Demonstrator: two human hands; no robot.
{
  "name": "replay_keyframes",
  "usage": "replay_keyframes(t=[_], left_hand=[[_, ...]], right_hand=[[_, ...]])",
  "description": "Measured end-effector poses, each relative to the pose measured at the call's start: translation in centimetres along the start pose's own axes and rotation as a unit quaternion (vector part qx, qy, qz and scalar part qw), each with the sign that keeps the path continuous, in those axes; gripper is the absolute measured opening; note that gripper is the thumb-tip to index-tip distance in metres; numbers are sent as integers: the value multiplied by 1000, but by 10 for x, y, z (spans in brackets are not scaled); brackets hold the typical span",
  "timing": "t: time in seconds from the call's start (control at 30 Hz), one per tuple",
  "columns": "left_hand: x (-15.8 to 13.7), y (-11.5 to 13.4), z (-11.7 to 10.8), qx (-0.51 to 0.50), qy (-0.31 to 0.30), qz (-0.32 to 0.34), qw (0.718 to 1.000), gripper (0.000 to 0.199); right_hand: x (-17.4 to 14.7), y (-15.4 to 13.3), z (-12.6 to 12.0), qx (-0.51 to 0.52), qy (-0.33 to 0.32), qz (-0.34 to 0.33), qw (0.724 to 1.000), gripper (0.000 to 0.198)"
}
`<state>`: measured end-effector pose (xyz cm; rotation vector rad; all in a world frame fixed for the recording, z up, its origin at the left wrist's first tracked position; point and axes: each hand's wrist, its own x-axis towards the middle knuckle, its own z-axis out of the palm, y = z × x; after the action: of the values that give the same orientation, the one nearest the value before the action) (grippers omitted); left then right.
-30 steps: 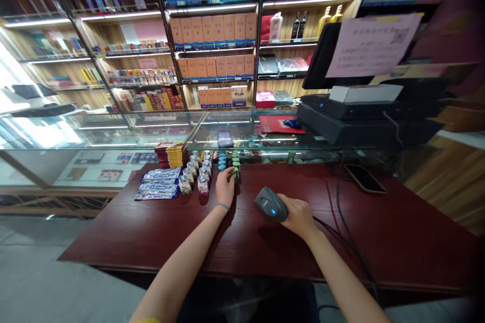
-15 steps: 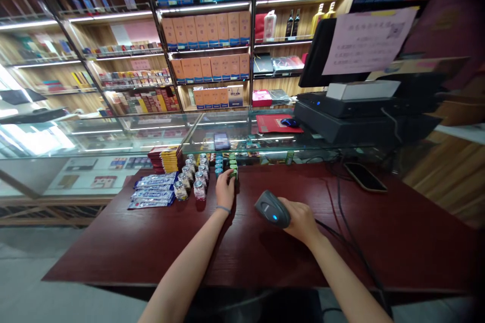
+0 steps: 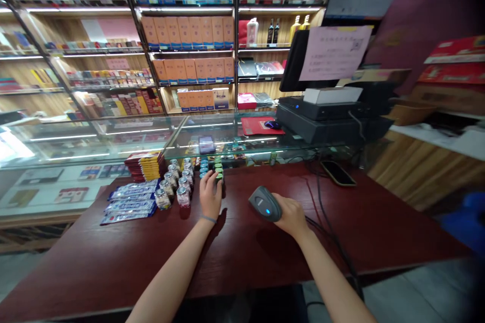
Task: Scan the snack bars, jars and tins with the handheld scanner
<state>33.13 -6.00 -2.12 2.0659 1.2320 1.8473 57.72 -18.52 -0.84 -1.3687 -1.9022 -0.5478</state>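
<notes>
My right hand (image 3: 292, 216) is wrapped round the handle of a dark grey barcode scanner (image 3: 265, 204) with a small blue light, its head pointing left above the table. At the near end of two short rows, my left hand (image 3: 210, 197) reaches out with its fingers somewhat apart. One row is of small blue-topped containers (image 3: 203, 165), the other of green-topped containers (image 3: 218, 166). My fingertips are at the nearest ones and partly cover them; whether they touch cannot be made out. To the left stand rows of small clear jars (image 3: 184, 196) with silvery lids.
Blue-white sachets (image 3: 131, 203) and stacked red and yellow packets (image 3: 144, 166) lie left on the dark red table (image 3: 235, 262). A phone (image 3: 338, 173) and the scanner's cable (image 3: 329, 234) are at right. Behind are a glass counter (image 3: 178, 133), a monitor (image 3: 293, 60) and shelves of boxes.
The view has turned right, so everything shifts left. My left hand has moved from the green row toward the blue row's near end, fingers spreading a little. The scanner stays in my right hand.
</notes>
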Motion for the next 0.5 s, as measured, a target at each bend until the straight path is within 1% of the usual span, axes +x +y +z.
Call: replay_keyframes(t=[0.03,0.1,0.2,0.3,0.4,0.5], left_hand=[[1,5,2,-4,8,16,1000,31],[5,14,11,-19,-4,30,999,32],[11,26,40,-67,-69,17,995,37],[15,33,84,-122,-120,1,985,40],[18,37,135,-160,-135,-28,977,42],[18,40,183,-182,-141,-73,970,41]], right_hand=[[0,4,-2,-9,3,15,1000,33],[0,12,-8,-30,10,53,998,31],[-1,24,-16,-66,22,122,990,29],[-1,35,-24,-107,39,182,977,30],[-1,44,-31,-150,60,236,958,31],[-2,51,-34,-179,78,274,942,29]])
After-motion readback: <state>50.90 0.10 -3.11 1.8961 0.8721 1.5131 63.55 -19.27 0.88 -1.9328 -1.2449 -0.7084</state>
